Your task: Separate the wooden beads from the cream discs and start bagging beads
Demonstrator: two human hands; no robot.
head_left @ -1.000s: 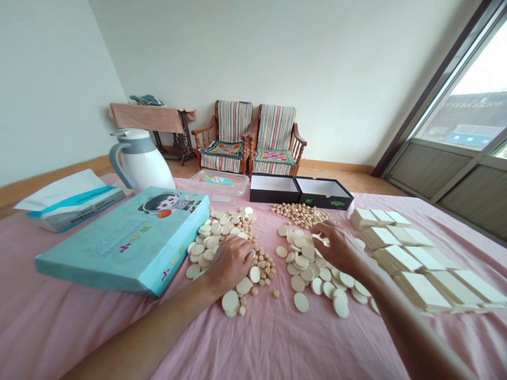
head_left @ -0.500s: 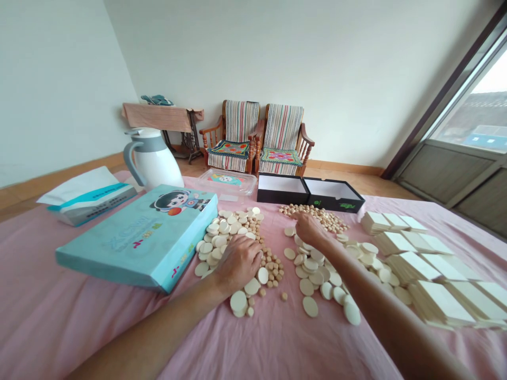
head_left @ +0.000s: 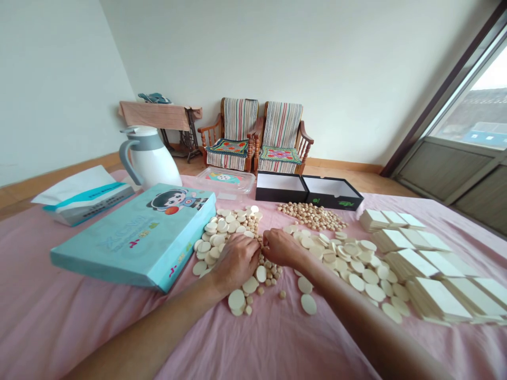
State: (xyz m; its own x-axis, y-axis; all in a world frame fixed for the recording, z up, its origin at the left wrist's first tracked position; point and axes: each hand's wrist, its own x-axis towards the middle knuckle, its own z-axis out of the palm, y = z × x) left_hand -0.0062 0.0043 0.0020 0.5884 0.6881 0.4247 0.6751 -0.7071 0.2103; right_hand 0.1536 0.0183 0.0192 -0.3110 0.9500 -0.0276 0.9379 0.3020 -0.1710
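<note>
My left hand [head_left: 236,259] rests with curled fingers on the mixed pile of pale round wooden discs [head_left: 222,227] and small wooden beads [head_left: 273,273]. Its fingertips are hidden. My right hand [head_left: 282,247] is closed beside it, knuckles near the left fingers, at the right edge of the same pile. Whatever its fingers hold is hidden. Under and beyond the right forearm spreads a heap of loose discs [head_left: 370,277]. A separate heap of small beads [head_left: 312,215] lies behind the right hand.
Stacks of white rectangular pieces [head_left: 431,258] stand at the right. Black open boxes [head_left: 332,203] and a clear plastic tray [head_left: 247,184] lie at the back. A light-blue box [head_left: 119,237], a white jug [head_left: 154,163] and a tissue pack [head_left: 85,198] stand left on the pink cloth [head_left: 222,348].
My right hand has come from the bead heap at the back toward me and left, next to my left hand. My left hand stays on the mixed pile.
</note>
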